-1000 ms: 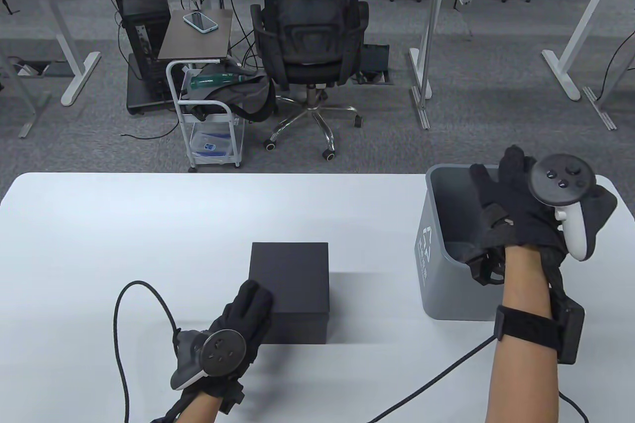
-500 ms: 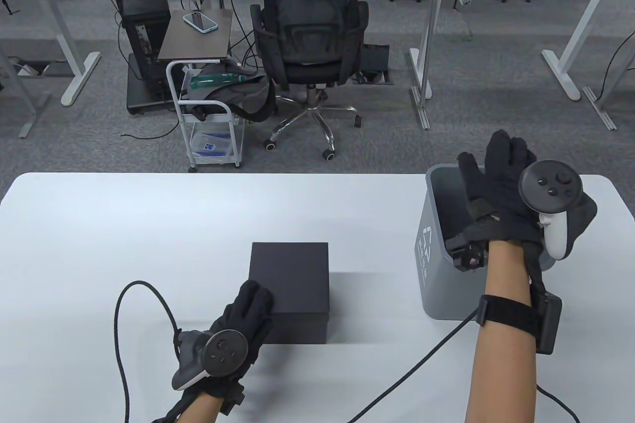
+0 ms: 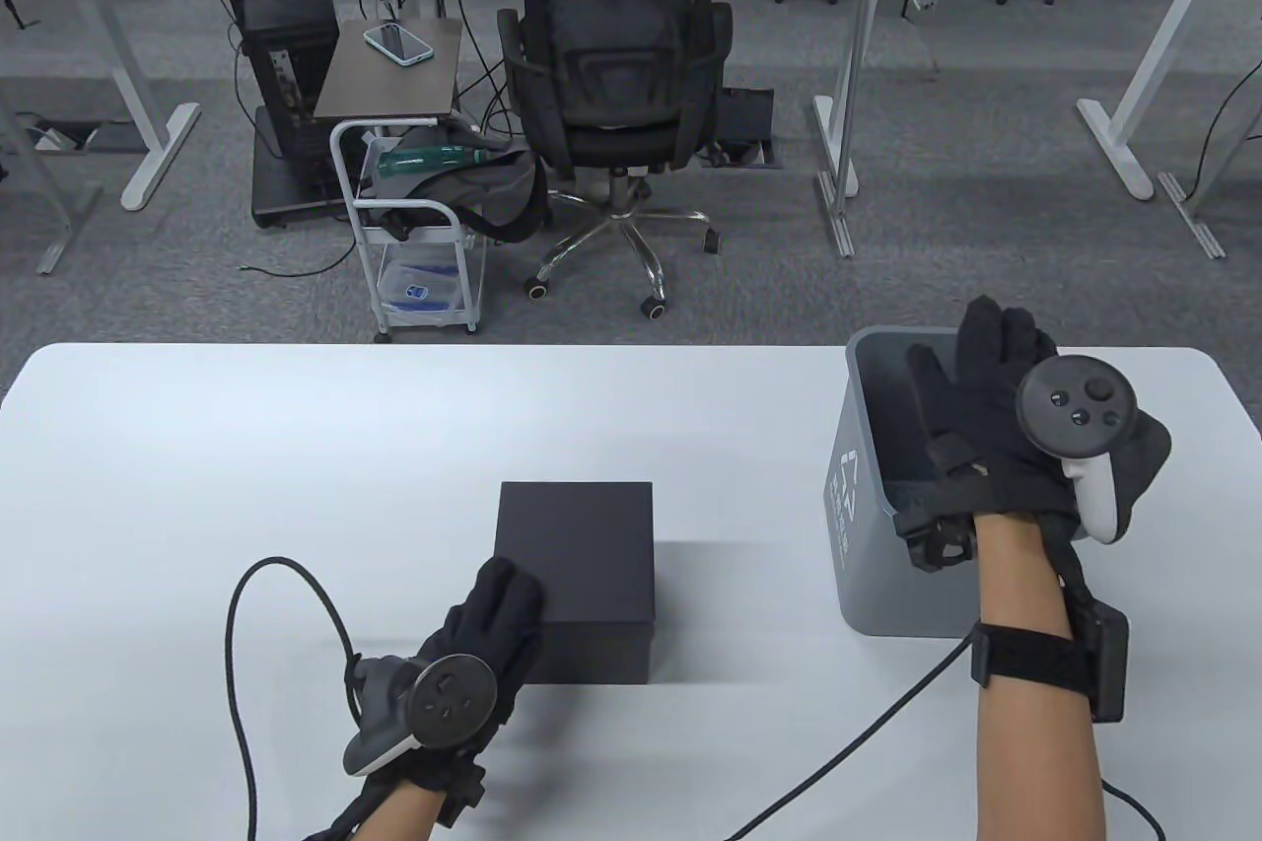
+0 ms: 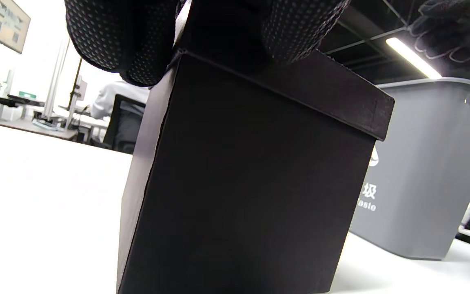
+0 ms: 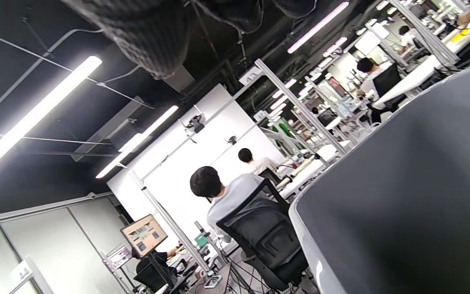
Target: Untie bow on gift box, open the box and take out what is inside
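Note:
A black gift box (image 3: 577,550) with its lid (image 4: 333,98) on stands on the white table (image 3: 246,447), near the middle. No ribbon or bow shows on it. My left hand (image 3: 508,590) lies on the lid's near-left corner, fingers laid flat; in the left wrist view its fingertips (image 4: 112,36) hang over that corner. My right hand (image 3: 986,368) hovers over the mouth of the grey bin (image 3: 863,486), fingers spread and straight, holding nothing. The bin's inside is mostly hidden behind that hand.
The bin (image 4: 431,163) stands to the right of the box with a gap between them. Glove cables (image 3: 237,624) loop over the table at near left and near right (image 3: 868,733). Beyond the far edge are an office chair (image 3: 616,62) and a small cart (image 3: 414,230).
My right hand has drifted a little left and back toward me over the bin, still holding nothing. The left hand and the box have not moved.

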`<state>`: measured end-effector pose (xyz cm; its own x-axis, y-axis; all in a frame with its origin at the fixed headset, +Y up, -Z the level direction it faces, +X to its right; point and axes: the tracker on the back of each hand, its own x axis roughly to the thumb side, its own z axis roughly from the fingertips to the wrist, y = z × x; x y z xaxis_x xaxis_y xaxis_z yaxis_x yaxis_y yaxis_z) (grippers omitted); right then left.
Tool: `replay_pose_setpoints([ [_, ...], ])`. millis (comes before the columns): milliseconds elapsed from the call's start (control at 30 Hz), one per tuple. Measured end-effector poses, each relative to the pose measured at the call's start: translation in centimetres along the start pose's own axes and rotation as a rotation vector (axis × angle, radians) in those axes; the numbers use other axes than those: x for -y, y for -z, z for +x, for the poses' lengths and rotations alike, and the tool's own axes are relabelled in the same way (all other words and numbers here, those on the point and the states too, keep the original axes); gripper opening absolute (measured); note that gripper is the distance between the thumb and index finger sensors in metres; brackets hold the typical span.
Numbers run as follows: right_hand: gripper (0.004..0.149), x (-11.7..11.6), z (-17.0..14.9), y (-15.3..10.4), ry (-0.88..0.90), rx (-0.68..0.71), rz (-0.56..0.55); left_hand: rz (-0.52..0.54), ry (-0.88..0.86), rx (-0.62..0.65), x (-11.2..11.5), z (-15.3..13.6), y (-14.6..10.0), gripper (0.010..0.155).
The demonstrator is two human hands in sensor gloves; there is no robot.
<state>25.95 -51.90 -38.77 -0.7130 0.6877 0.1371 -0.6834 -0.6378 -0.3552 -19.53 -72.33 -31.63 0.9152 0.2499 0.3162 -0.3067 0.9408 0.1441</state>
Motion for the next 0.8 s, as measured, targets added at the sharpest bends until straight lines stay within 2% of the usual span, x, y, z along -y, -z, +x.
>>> replay_pose_setpoints([
  [100, 0.075, -0.3, -1.6, -3.5, 0.06, 0.11, -0.025, -0.002, -0.011, -0.001, 0.1, -0.1, 0.0, 0.061],
  [200, 0.073, -0.8, -4.2, -7.0, 0.106, 0.177, -0.143, -0.006, -0.005, -0.001, 0.1, 0.0, 0.0, 0.061],
  [233, 0.067, -0.8, -5.1, -7.9, 0.119, 0.186, -0.182, -0.008, -0.001, -0.001, 0.1, 0.1, 0.1, 0.061],
  [300, 0.049, -1.0, -6.8, -8.6, 0.14, 0.259, -0.194, -0.01, -0.001, -0.002, 0.1, 0.1, 0.0, 0.061],
  [333, 0.043, -1.1, -7.3, -8.7, 0.141, 0.253, -0.207, -0.011, -0.002, -0.003, 0.1, 0.1, 0.0, 0.061],
  [400, 0.035, -1.3, -8.4, -8.6, 0.153, 0.252, -0.163, -0.012, -0.007, -0.003, 0.0, 0.1, 0.0, 0.061],
  [667, 0.037, -1.0, -8.9, -8.8, 0.181, 0.259, -0.174, -0.012, -0.008, -0.005, 0.0, 0.0, 0.0, 0.061],
  [800, 0.04, -0.8, -8.3, -9.1, 0.131, 0.295, -0.16, -0.014, -0.009, -0.005, 0.0, 0.0, 0.0, 0.061],
])
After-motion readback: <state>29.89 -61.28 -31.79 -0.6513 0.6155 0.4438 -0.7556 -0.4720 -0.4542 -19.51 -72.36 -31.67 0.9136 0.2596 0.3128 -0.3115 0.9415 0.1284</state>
